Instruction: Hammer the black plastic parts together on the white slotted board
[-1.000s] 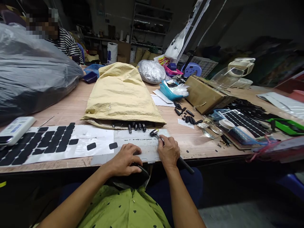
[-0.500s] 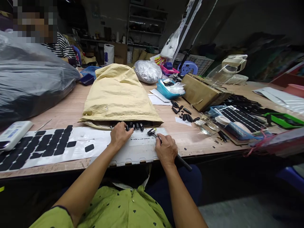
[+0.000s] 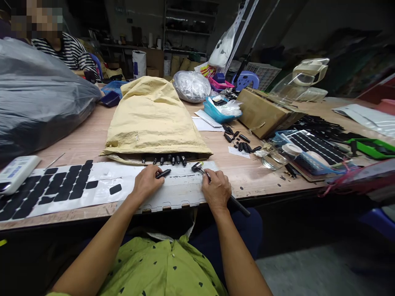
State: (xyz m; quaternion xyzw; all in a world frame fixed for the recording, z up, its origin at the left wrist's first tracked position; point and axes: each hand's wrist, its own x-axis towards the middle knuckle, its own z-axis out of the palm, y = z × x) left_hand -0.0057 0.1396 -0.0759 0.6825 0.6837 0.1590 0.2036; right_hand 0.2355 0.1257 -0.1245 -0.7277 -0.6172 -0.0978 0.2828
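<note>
My left hand is closed on a small black tapered cylinder, held over a white board at the table's front edge. In my right hand is a hammer with a metal head and a dark handle sticking out behind the hand. Its head lies low over the board's right part, apart from the cylinder. Just beyond, several similar black cylinders show at the mouth of a yellow sack. The rest of the sack's inside is hidden.
Left are a sheet of black stickers, a white device and a big grey bag. Loose black pieces, a cardboard box and a blue basket stand right. A person in stripes sits beyond.
My left hand has drawn back from the sack's mouth toward me, bringing one black cylinder out. The hammer in my right hand has barely moved.
</note>
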